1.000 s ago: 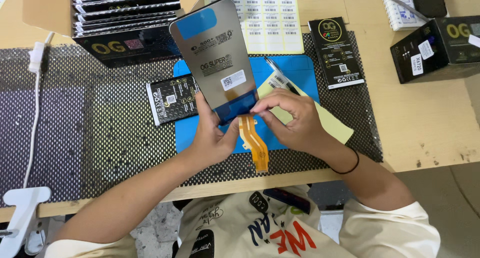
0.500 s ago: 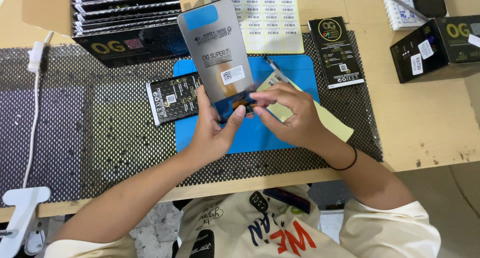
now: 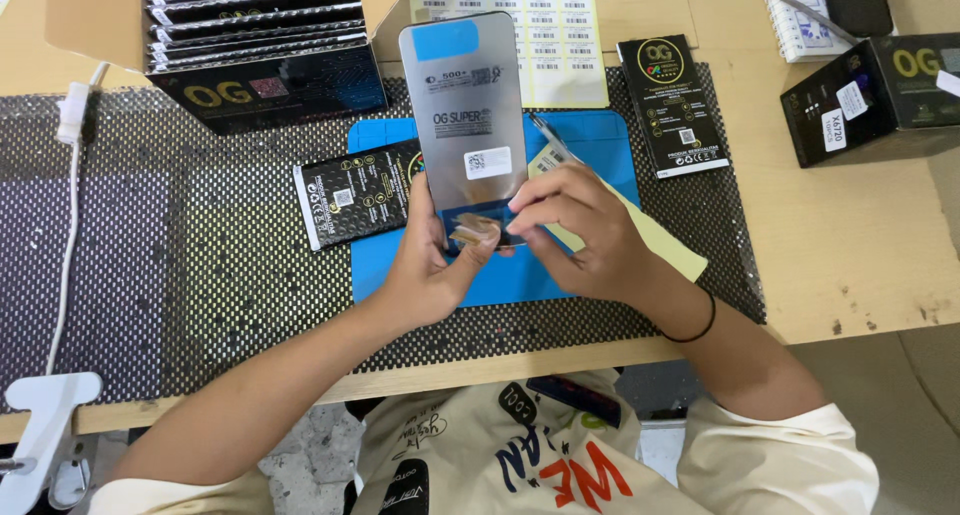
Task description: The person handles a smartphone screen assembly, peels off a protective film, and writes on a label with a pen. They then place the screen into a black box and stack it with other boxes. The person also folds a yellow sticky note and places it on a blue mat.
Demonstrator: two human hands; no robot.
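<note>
Grey panel: a flat grey phone screen panel (image 3: 468, 115) is held upright over the blue mat, back face to the camera, with a blue tape patch near its top edge and a small white sticker lower down.
Flex cable: an orange ribbon cable (image 3: 474, 232) sits folded against the dark lower end of the panel, between the two thumbs.
Left hand: the left hand (image 3: 430, 265) is closed around the panel's lower left edge, fingers behind it, thumb pressing on the folded cable.
Right hand: the right hand (image 3: 580, 225) grips the panel's lower right corner, fingers curled, fingertips meeting the panel just beside the cable; a black band circles that wrist.
Blue mat: a blue work mat (image 3: 600, 145) lies under both hands, on a black-and-white mesh pad (image 3: 180, 265) that covers much of the wooden table (image 3: 860, 235).
Yellow sheet: a pale yellow slip (image 3: 655, 240) lies partly under the right hand on the mat.
Flat boxes: one slim black box (image 3: 355, 193) lies just left of the panel, half on the mat; another black box (image 3: 672, 103) lies to the right of the mat.
Carton: an open cardboard carton (image 3: 260, 45) at upper left holds a row of the same black boxes.
Sticker sheet: a sheet of small printed labels (image 3: 560, 35) lies behind the panel.
Far right: a larger black box (image 3: 870, 100) stands on bare table, well apart from the hands.
Left edge: a white cable (image 3: 68, 205) runs down across the mesh pad.
</note>
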